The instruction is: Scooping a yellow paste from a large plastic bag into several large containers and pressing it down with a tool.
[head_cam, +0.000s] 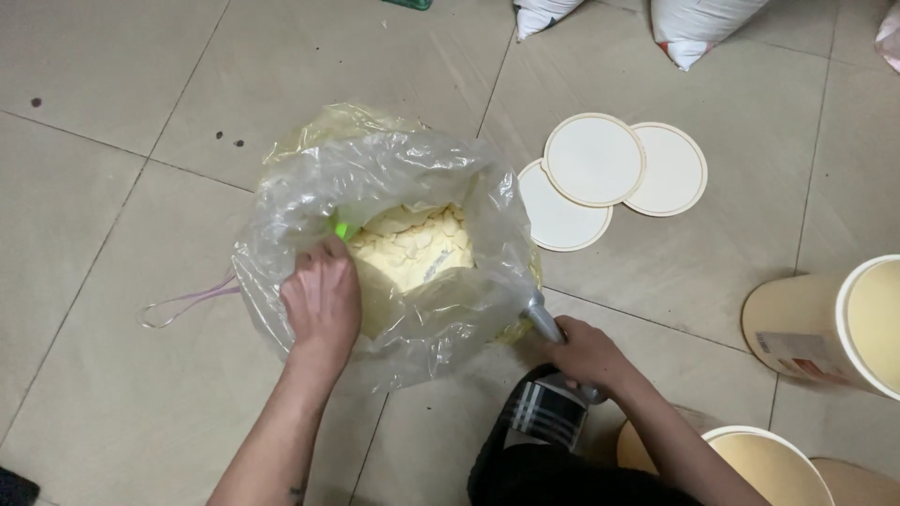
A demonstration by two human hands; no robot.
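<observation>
Scooping is in hand: the left hand (322,298) grips the rim of the clear plastic bag (394,169) of pale yellow flakes (412,245) on the floor, while the right hand (586,351) clenches a metal handle (544,321) (scoop end hidden). Lifting it out likely needs the rim kept open.

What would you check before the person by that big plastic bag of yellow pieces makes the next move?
1. Bag mouth held open: ok. The left hand grips the rim of the clear plastic bag.
2. Tool in grip: ok. The right hand is closed around a metal handle.
3. Working end of the tool: cannot tell, hidden behind the bag.
4. Yellow pieces reachable: ok, piled up and exposed in the opening.
5. Container ready: ok. An open cardboard tub stands beside the right arm.
6. Lids at hand: ok. Three round lids lie on the floor past the bag.
</observation>
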